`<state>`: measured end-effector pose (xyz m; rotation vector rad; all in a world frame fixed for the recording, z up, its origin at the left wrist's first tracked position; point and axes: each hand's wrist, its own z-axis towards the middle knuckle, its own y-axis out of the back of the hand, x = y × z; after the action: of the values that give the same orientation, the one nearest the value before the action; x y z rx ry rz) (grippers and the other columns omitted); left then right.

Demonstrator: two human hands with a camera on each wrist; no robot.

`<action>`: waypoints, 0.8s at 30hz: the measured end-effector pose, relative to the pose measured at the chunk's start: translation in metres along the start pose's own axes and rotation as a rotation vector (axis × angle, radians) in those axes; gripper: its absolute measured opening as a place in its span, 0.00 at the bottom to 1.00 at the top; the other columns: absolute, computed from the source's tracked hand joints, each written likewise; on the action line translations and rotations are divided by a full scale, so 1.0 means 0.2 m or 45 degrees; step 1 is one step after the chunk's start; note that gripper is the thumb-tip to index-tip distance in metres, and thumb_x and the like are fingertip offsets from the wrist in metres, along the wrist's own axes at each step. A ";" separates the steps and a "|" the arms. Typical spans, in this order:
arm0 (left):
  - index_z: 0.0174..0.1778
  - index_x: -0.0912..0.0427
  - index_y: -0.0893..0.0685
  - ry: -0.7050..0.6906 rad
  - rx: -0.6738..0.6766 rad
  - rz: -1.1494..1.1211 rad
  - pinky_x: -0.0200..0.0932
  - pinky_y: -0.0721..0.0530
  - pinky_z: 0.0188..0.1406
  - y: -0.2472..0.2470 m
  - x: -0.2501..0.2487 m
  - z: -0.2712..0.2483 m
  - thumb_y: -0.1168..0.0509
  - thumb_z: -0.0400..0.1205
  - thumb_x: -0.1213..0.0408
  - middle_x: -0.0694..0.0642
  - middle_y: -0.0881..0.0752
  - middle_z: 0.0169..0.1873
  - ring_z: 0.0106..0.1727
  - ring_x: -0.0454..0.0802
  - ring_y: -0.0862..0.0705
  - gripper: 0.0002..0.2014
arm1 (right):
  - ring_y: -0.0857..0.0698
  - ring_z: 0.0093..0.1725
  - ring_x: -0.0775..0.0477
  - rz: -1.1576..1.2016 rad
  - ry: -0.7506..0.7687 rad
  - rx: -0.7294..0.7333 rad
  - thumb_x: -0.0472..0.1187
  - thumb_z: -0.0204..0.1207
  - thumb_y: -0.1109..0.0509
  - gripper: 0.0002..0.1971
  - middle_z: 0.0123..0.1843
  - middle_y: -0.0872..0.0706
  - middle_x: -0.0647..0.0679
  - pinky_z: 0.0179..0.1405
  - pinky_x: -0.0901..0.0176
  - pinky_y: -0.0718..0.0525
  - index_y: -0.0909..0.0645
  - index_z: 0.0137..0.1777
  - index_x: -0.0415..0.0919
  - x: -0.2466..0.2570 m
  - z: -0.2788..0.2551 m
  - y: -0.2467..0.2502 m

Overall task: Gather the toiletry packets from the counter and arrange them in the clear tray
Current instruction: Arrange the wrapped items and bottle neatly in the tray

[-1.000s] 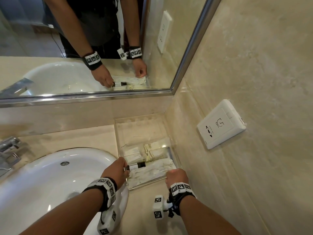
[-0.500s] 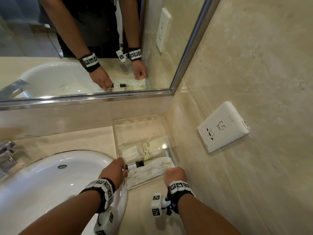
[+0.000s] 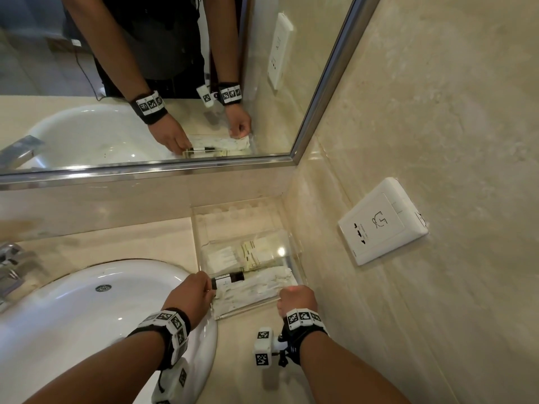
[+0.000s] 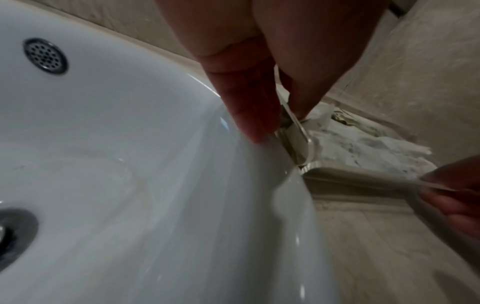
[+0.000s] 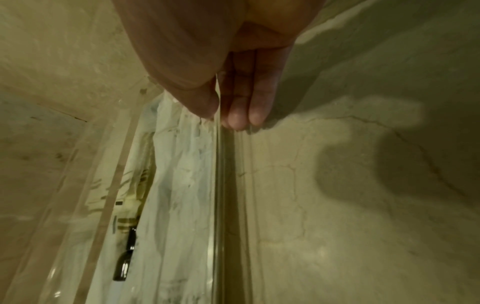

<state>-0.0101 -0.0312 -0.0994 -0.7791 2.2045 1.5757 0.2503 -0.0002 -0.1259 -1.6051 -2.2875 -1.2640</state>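
A clear tray (image 3: 233, 225) sits in the counter's corner against the wall. In it lie a long white packet (image 3: 256, 287), a small dark bottle (image 3: 229, 279), cream packets (image 3: 258, 252) and a white packet (image 3: 221, 255). My left hand (image 3: 194, 293) pinches the tray's near left corner, thumb outside and fingers inside, seen close up as my left hand (image 4: 280, 121) on the tray wall (image 4: 298, 139). My right hand (image 3: 296, 300) pinches the near right wall; in the right wrist view my right hand (image 5: 221, 115) has its thumb inside the tray wall (image 5: 221, 185), fingers outside.
A white sink (image 3: 87, 316) borders the tray's left side, with a tap (image 3: 11, 266) at far left. The marble wall carries a white socket (image 3: 382, 220) to the right. A mirror (image 3: 145, 83) hangs above the backsplash. Bare counter (image 3: 239, 360) lies in front of the tray.
Both hands keep their pinch on the tray's near end. The tray and its contents have barely shifted.
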 end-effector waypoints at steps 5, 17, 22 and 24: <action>0.44 0.46 0.29 -0.019 0.009 -0.024 0.44 0.20 0.42 0.00 0.02 -0.02 0.38 0.82 0.50 0.45 0.21 0.45 0.41 0.45 0.20 0.07 | 0.08 0.52 0.39 0.069 0.012 0.030 0.44 0.73 0.32 0.08 0.51 0.07 0.41 0.54 0.43 0.09 0.12 0.45 0.45 0.05 0.01 -0.02; 0.51 0.45 0.32 0.019 0.055 0.130 0.44 0.19 0.43 -0.02 0.01 0.00 0.28 0.72 0.40 0.46 0.23 0.54 0.44 0.50 0.19 0.23 | 0.08 0.52 0.40 0.086 0.040 0.037 0.44 0.74 0.32 0.12 0.52 0.07 0.42 0.53 0.44 0.08 0.11 0.52 0.43 0.14 0.04 -0.04; 0.52 0.46 0.33 -0.023 0.050 0.175 0.43 0.22 0.41 0.00 0.03 0.00 0.30 0.75 0.43 0.46 0.22 0.55 0.44 0.49 0.21 0.21 | 0.08 0.52 0.41 0.146 0.066 0.045 0.43 0.76 0.31 0.05 0.53 0.08 0.42 0.53 0.44 0.08 0.13 0.47 0.48 0.17 0.05 -0.04; 0.53 0.46 0.33 -0.020 0.044 0.165 0.44 0.21 0.41 0.01 0.04 0.01 0.30 0.76 0.44 0.46 0.21 0.54 0.45 0.50 0.19 0.20 | 0.08 0.53 0.40 0.164 0.067 0.047 0.42 0.76 0.31 0.05 0.53 0.08 0.42 0.54 0.44 0.08 0.14 0.45 0.48 0.19 0.05 -0.04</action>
<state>-0.0170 -0.0310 -0.1024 -0.6235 2.3063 1.5923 0.2306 0.0329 -0.1185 -1.6563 -2.1260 -1.2124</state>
